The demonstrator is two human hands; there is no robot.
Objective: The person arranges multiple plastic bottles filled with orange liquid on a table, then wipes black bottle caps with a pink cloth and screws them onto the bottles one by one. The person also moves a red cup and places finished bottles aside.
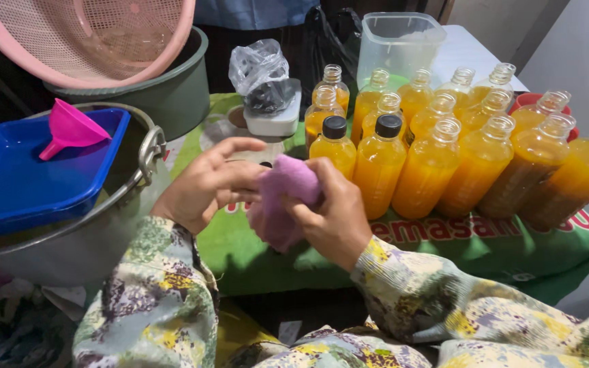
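Fingers (308, 208) of right hand (335, 221) closed around soft crumpled purple cloth (284, 197), left hand (206, 184) pinching its other side, thumb and forefinger partly spread; cloth held up between both, just above green printed worktop cover (253, 252). Just beyond, clear plastic bottles of orange liquid (444, 157) packed in rows, two black-capped (335, 126), rest uncapped. To the left, pink plastic funnel (69, 128) lying in blue square tray (15, 184) atop metal pot (90, 238), likely kept within reach.

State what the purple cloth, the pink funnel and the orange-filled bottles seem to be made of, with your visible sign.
Purple cloth: soft fabric, matte, fuzzy, bunched in both hands. Pink funnel: probably plastic, smooth with slight sheen. Bottles: clear, likely plastic; orange liquid shows through glossy walls.
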